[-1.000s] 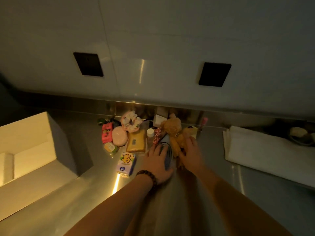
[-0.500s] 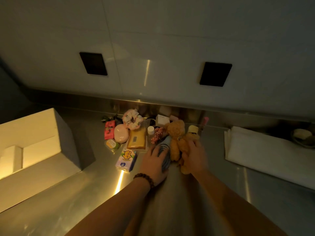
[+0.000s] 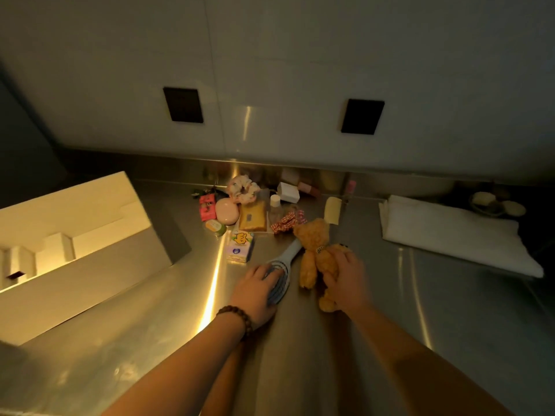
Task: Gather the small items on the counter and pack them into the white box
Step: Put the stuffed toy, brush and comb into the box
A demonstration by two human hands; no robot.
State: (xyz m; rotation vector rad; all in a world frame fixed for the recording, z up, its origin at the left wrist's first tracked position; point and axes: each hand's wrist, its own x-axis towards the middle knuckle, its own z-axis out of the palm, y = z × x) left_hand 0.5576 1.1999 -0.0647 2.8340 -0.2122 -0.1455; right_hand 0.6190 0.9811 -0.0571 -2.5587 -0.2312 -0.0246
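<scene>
Both hands had drawn back toward the person, dragging two things out of the pile. Under the left hand [image 3: 259, 288], palm down with its fingers curled over the head, lay a pale brush [image 3: 286, 263], its handle pointing away from the hand. Just beside it, the right hand [image 3: 345, 276] gripped a teddy [image 3: 315, 250] round its body, legs trailing toward the wrist. Beyond the fingertips, the other small items sat clustered on the counter [image 3: 300, 355]: a tissue pack [image 3: 240, 246], a pink case [image 3: 226, 211], a scrunchie [image 3: 244, 188]. Well off past the left hand stood the white box [image 3: 75, 265], open. Packing seemed barely started; these two looked ready to be carried over.
</scene>
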